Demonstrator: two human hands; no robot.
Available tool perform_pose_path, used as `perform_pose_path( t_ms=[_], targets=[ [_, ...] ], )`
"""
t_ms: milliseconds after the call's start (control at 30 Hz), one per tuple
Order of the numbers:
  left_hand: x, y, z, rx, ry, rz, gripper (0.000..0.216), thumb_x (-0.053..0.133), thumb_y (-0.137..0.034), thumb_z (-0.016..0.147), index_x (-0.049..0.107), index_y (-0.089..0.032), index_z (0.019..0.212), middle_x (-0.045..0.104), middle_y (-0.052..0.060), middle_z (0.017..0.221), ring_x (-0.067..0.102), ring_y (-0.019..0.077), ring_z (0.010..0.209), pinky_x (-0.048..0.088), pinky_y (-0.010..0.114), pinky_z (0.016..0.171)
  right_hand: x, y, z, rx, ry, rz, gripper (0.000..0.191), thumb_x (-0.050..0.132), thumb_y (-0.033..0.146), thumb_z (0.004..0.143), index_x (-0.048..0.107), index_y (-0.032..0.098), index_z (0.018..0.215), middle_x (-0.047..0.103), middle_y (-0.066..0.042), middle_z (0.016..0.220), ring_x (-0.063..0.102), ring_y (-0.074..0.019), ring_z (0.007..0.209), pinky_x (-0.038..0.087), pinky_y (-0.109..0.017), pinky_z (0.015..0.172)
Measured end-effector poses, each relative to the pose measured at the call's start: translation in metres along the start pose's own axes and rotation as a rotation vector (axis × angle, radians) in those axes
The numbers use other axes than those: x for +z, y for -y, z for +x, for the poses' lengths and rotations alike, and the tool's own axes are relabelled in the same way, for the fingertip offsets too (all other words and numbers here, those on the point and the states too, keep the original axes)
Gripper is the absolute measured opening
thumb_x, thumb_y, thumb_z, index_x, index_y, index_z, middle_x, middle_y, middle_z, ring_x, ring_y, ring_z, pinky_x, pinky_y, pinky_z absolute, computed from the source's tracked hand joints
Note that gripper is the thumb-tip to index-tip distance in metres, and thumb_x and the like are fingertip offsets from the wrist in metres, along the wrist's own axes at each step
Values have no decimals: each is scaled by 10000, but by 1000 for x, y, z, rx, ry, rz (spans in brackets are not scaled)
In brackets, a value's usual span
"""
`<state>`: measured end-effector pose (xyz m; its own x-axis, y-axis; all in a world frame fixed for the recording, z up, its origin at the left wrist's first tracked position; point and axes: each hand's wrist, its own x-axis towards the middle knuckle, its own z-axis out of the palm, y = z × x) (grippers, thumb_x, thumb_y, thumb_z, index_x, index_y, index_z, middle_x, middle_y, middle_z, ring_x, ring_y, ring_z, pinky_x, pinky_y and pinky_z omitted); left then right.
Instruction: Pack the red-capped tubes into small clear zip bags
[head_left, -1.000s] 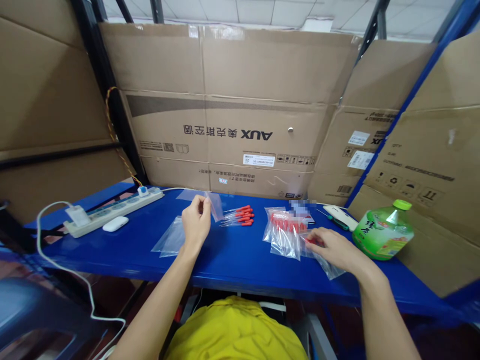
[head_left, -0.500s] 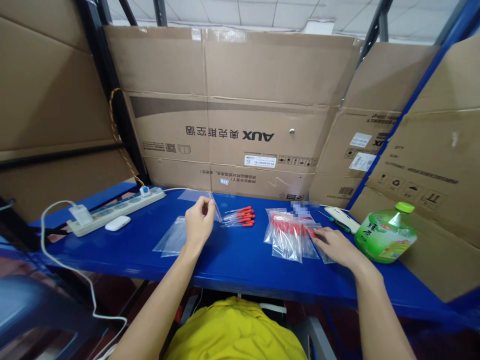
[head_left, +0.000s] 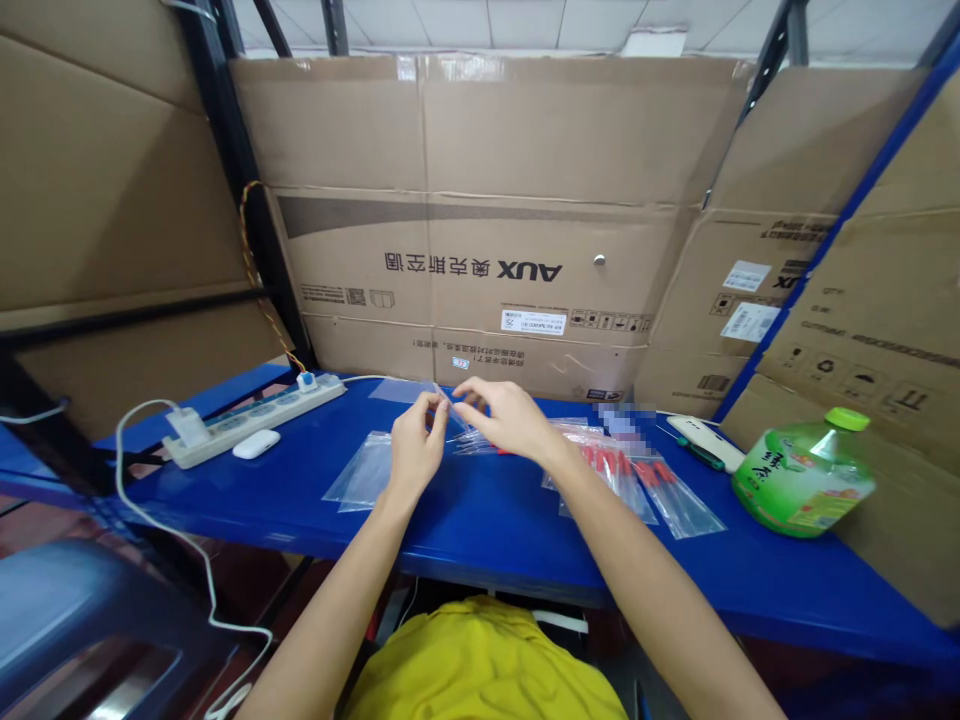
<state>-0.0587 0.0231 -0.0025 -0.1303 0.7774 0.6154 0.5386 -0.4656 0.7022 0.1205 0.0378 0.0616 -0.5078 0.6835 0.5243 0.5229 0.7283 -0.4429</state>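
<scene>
My left hand [head_left: 416,450] pinches a small clear plastic bag [head_left: 447,412] held just above the blue table [head_left: 480,510]. My right hand [head_left: 504,415] has come over beside it, its fingers closed on the same bag's upper edge. Behind my hands a few red-capped thin tubes [head_left: 480,445] lie loose, mostly hidden. Filled bags of red-capped tubes [head_left: 637,475] lie to the right. A pile of empty clear bags [head_left: 367,470] rests left of my left hand.
A white power strip [head_left: 255,412] with a plugged charger and a white case [head_left: 256,443] lie at the left. A green drink bottle [head_left: 802,475] lies at the right, near a white device [head_left: 705,440]. Cardboard boxes [head_left: 480,220] wall the back and sides.
My right hand has left the filled bags at the right and swung left to meet my left hand at the clear bag. The camera has shifted slightly.
</scene>
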Motion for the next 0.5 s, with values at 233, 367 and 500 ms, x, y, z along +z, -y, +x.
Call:
perform_pose_path(
  t_ms=[233,367,500],
  targets=[
    [-2,4,1,-14,3,93,276,432,-389,1035,645,-223,976,680,17,704,635,200,647,406,283,648,57,-9,6,-15,-168,-71,180,598,308,1031,658,246,1189,794,-35,1060,727,-205,908,483,-293,781],
    [-1,4,1,-12,26,108,281,412,-377,1043,654,-236,1015,668,11,680,643,207,642,405,283,648,64,-17,-1,-16,-170,-54,208,578,283,1035,651,255,1228,797,-39,1083,736,-214,953,503,-302,823],
    [-1,3,1,10,55,136,289,419,-400,1048,652,-242,985,674,12,689,651,209,654,405,280,649,70,-20,0,51,-242,-79,150,584,258,1015,692,262,1118,795,-39,1030,733,-226,961,501,-310,835]
  ],
)
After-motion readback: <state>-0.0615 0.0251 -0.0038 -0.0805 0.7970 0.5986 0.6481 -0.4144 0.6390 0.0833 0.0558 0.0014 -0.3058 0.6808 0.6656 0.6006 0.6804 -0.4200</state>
